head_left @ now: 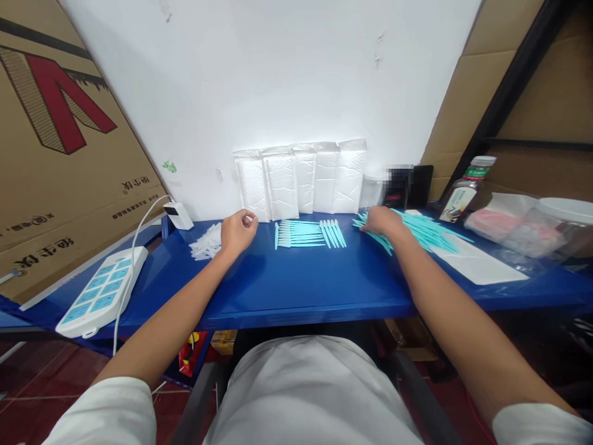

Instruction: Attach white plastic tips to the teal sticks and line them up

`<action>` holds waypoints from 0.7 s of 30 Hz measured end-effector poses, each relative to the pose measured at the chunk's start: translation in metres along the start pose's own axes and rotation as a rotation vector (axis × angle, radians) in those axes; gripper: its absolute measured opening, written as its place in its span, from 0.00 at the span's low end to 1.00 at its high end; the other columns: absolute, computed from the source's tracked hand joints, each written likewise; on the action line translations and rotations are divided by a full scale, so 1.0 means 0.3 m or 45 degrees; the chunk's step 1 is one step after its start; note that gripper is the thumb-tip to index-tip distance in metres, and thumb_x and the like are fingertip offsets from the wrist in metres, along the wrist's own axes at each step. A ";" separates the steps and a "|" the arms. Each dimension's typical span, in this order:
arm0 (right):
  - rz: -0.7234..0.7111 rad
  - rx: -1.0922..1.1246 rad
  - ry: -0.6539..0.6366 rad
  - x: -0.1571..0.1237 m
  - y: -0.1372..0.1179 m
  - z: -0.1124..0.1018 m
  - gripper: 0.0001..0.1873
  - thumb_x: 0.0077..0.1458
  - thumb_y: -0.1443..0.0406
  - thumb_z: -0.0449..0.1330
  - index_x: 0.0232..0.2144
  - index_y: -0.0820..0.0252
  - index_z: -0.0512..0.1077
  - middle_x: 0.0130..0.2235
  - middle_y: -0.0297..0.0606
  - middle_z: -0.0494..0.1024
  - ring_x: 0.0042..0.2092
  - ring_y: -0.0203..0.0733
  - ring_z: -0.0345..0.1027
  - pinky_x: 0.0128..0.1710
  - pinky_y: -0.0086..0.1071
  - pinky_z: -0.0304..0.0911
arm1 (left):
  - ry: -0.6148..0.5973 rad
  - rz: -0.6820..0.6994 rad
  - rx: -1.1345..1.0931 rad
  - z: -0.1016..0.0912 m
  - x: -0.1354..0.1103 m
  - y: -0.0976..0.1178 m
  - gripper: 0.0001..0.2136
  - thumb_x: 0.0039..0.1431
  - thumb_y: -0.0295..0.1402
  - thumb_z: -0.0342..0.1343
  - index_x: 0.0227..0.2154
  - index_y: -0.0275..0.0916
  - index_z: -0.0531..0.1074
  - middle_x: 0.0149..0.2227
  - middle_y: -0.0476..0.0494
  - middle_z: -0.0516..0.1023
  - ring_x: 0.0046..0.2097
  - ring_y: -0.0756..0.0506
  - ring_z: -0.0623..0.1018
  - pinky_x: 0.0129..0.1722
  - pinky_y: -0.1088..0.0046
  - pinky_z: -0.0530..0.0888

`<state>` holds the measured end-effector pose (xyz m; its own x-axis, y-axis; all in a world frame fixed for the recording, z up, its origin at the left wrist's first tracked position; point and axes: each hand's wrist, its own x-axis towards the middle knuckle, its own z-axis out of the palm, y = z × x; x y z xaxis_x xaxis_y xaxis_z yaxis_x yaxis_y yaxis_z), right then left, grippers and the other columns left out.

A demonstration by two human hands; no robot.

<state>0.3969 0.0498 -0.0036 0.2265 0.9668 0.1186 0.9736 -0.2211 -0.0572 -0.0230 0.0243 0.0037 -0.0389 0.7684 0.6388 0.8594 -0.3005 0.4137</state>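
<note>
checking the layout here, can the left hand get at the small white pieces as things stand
Probably yes: the left hand is right beside the pile of small white pieces, and nothing visible on the blue table stands between them.

Illegible lettering on carton (76,191) and bottle (462,196)

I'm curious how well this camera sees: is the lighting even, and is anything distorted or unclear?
Head view: the white wall glows brightest above the white pouches; head view: the forearms look stretched toward the corners; head view: the teal pile looks slightly soft, and pixelation hides part of the dark object beside the clear jar.
</note>
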 end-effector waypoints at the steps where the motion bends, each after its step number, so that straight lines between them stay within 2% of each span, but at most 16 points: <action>1: 0.004 0.017 0.026 -0.004 -0.002 -0.003 0.19 0.53 0.56 0.72 0.44 0.62 0.83 0.46 0.56 0.84 0.49 0.59 0.79 0.45 0.40 0.71 | -0.002 -0.001 0.008 0.000 0.001 0.000 0.08 0.61 0.37 0.58 0.35 0.41 0.80 0.28 0.49 0.80 0.33 0.44 0.79 0.37 0.69 0.70; 6: 0.031 0.110 0.152 -0.011 -0.001 -0.023 0.14 0.60 0.59 0.66 0.44 0.62 0.83 0.47 0.57 0.84 0.50 0.60 0.79 0.47 0.42 0.70 | -0.055 -0.029 0.110 -0.002 0.013 -0.015 0.08 0.62 0.38 0.58 0.36 0.42 0.80 0.30 0.47 0.82 0.35 0.42 0.80 0.38 0.68 0.70; 9: 0.015 0.180 0.234 -0.007 -0.003 -0.028 0.16 0.66 0.59 0.59 0.47 0.63 0.81 0.49 0.59 0.83 0.50 0.60 0.78 0.47 0.43 0.69 | -0.129 -0.019 0.244 -0.009 0.031 -0.057 0.08 0.64 0.37 0.57 0.39 0.42 0.81 0.34 0.45 0.84 0.39 0.40 0.81 0.41 0.66 0.72; 13: -0.056 0.293 0.359 -0.015 -0.026 -0.031 0.21 0.71 0.58 0.51 0.54 0.62 0.77 0.49 0.57 0.83 0.50 0.59 0.78 0.45 0.42 0.67 | -0.309 -0.010 0.520 -0.026 0.065 -0.152 0.14 0.65 0.29 0.54 0.48 0.42 0.81 0.46 0.39 0.85 0.52 0.34 0.78 0.48 0.61 0.73; 16: -0.110 0.312 0.395 -0.031 -0.049 -0.033 0.21 0.71 0.58 0.50 0.54 0.60 0.77 0.49 0.55 0.83 0.50 0.59 0.77 0.46 0.41 0.66 | -0.499 -0.050 0.677 -0.030 0.085 -0.211 0.20 0.63 0.25 0.53 0.56 0.39 0.78 0.52 0.36 0.83 0.57 0.32 0.76 0.51 0.60 0.73; 19: -0.132 0.308 0.375 -0.039 -0.066 -0.030 0.20 0.70 0.57 0.51 0.51 0.59 0.79 0.49 0.53 0.83 0.50 0.58 0.77 0.46 0.41 0.66 | -0.550 -0.047 0.689 -0.023 0.093 -0.229 0.19 0.65 0.29 0.53 0.56 0.40 0.78 0.52 0.37 0.83 0.57 0.33 0.77 0.52 0.62 0.73; 21: -0.131 0.292 0.363 -0.039 -0.071 -0.025 0.20 0.70 0.57 0.52 0.50 0.59 0.80 0.48 0.54 0.84 0.50 0.59 0.77 0.45 0.41 0.66 | -0.552 -0.057 0.668 -0.018 0.092 -0.221 0.15 0.66 0.37 0.56 0.51 0.41 0.80 0.48 0.37 0.85 0.54 0.34 0.79 0.50 0.63 0.74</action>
<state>0.3739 0.0423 0.0037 0.1583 0.9006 0.4047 0.9672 -0.0589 -0.2472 -0.0838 0.0625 -0.0027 0.0340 0.9635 0.2654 0.9994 -0.0337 -0.0054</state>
